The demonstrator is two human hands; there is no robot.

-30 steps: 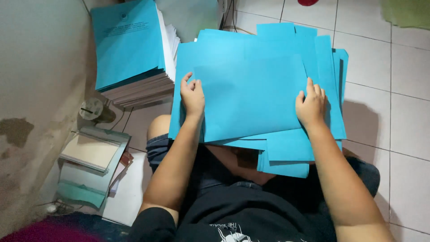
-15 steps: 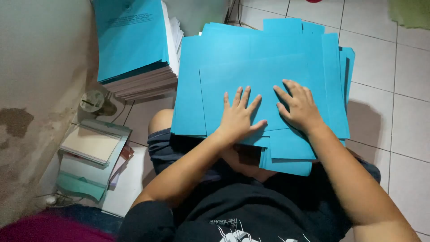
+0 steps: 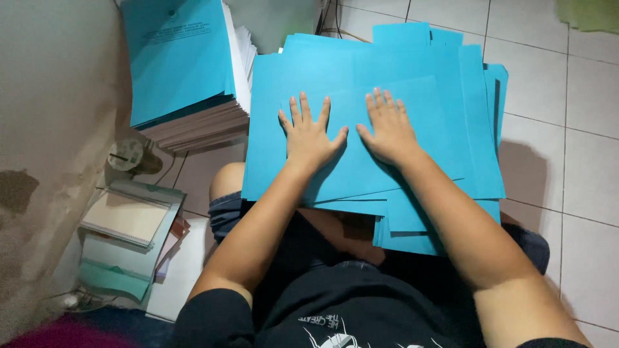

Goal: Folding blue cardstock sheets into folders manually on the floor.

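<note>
left hand lying flat, fingers spread, holding nothing | right hand lying flat beside it, thumbs near | both pressing top blue sheet of sheet pile resting on lap | booklet stack sitting left on floor

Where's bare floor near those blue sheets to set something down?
Bare tile floor lies right of the blue sheets, beyond the right hand. Left is crowded: the booklet stack and notebooks fill the wall side by the left hand.
</note>
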